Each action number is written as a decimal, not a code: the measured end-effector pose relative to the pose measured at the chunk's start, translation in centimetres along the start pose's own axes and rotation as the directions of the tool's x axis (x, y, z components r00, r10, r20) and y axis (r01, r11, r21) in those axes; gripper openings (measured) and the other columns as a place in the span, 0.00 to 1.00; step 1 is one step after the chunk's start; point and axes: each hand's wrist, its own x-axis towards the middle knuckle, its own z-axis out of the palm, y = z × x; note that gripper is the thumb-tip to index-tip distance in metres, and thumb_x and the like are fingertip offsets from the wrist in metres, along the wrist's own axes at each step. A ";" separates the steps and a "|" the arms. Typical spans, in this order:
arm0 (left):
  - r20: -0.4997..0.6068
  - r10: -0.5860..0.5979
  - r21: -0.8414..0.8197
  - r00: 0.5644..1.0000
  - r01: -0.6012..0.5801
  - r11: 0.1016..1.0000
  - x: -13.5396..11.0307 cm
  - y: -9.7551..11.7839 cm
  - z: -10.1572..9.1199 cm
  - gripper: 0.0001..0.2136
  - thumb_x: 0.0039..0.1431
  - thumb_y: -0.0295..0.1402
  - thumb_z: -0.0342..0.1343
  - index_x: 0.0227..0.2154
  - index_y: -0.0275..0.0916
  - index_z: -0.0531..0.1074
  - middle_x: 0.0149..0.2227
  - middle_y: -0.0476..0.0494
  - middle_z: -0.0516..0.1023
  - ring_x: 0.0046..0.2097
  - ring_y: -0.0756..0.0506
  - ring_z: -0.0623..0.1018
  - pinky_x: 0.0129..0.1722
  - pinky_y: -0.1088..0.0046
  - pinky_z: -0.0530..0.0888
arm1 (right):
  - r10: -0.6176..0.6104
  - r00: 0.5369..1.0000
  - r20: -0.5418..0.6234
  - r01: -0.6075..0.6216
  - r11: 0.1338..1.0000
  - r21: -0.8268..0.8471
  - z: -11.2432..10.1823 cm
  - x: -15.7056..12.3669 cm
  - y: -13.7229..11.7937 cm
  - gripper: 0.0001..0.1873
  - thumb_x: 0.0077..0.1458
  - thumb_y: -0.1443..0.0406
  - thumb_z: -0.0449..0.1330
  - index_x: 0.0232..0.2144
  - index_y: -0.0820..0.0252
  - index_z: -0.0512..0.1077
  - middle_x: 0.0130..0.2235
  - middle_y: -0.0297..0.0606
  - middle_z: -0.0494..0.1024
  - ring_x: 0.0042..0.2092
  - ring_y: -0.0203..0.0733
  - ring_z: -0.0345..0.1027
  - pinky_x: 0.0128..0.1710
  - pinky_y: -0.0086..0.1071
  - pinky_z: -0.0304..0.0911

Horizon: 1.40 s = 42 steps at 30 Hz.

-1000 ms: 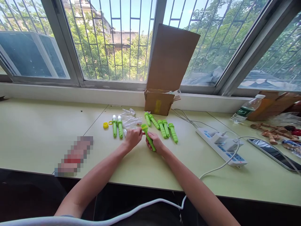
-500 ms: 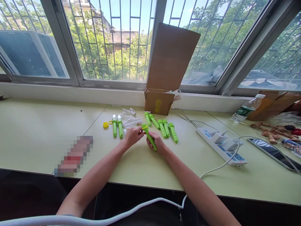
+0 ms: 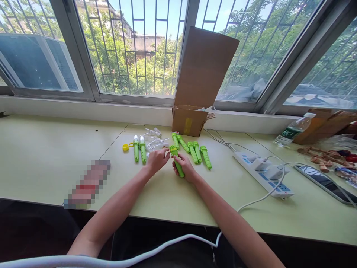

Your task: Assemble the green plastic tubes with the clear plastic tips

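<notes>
My right hand [image 3: 184, 167] is wrapped round the body of a green plastic tube [image 3: 177, 165], which it holds tilted over the table. At the tube's upper end is a wider, ridged yellow-green top. My left hand [image 3: 158, 160] has its fingers pinched together at the edge of that top; the fingertips are partly hidden. Left of it, two green tubes [image 3: 142, 150] with whitish upper ends lie beside a yellow ring-shaped cap [image 3: 125, 147]. Several ribbed green tubes with wide tops [image 3: 205, 157] lie behind and to the right of my right hand.
Clear plastic pieces [image 3: 156, 141] lie behind my left hand. A cardboard box [image 3: 186, 121] stands against the window wall. On the right are a power strip [image 3: 262, 175] with cables, a phone [image 3: 325, 182], a plastic bottle [image 3: 294, 130] and wooden pieces [image 3: 315, 156].
The held tube has turned a little more upright, its ridged top facing me more. My right hand's thumb has shifted up along it, and my left hand stays at the top.
</notes>
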 end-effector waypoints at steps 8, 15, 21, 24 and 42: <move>0.044 0.003 0.102 0.999 -0.007 0.995 0.0 -0.1 0.1 0.15 0.65 0.37 0.44 0.46 0.41 0.73 0.31 0.43 0.80 0.33 0.44 0.79 0.33 0.71 0.68 | 0.013 1.000 0.025 -0.013 0.999 -0.031 -0.1 0.0 0.1 0.22 0.48 0.49 0.59 0.38 0.58 0.66 0.21 0.28 0.70 0.15 0.31 0.59 0.11 0.24 0.53; 0.126 0.038 0.197 0.991 -0.062 0.978 0.0 -0.4 0.2 0.18 0.68 0.37 0.37 0.44 0.41 0.73 0.32 0.40 0.80 0.33 0.43 0.79 0.32 0.71 0.68 | 0.004 0.999 0.047 -0.001 0.999 -0.051 -0.1 0.0 0.2 0.21 0.50 0.49 0.58 0.38 0.58 0.65 0.21 0.27 0.70 0.14 0.30 0.58 0.10 0.23 0.52; 0.118 0.041 0.190 0.992 -0.063 0.980 -0.3 -0.1 0.4 0.16 0.66 0.33 0.39 0.39 0.38 0.74 0.30 0.39 0.79 0.31 0.42 0.78 0.30 0.70 0.67 | -0.026 0.998 0.049 0.031 0.995 -0.097 0.1 -0.1 0.3 0.21 0.51 0.48 0.57 0.37 0.58 0.64 0.20 0.26 0.70 0.14 0.30 0.56 0.10 0.23 0.50; 0.097 0.046 0.175 0.994 -0.062 0.983 -0.2 -0.2 0.5 0.16 0.64 0.32 0.41 0.36 0.38 0.75 0.28 0.40 0.79 0.30 0.43 0.78 0.29 0.70 0.66 | -0.028 0.998 0.050 0.033 0.994 -0.104 0.1 -0.1 0.3 0.20 0.51 0.49 0.57 0.37 0.58 0.64 0.20 0.26 0.70 0.13 0.30 0.56 0.09 0.23 0.50; -0.022 0.134 0.043 0.991 -0.133 0.990 0.2 -0.9 1.2 0.12 0.61 0.32 0.48 0.35 0.40 0.77 0.27 0.44 0.80 0.28 0.46 0.77 0.30 0.71 0.68 | 0.035 0.998 0.055 -0.035 0.999 -0.002 -0.5 0.1 0.3 0.21 0.49 0.51 0.60 0.40 0.57 0.63 0.20 0.26 0.70 0.13 0.29 0.55 0.09 0.21 0.48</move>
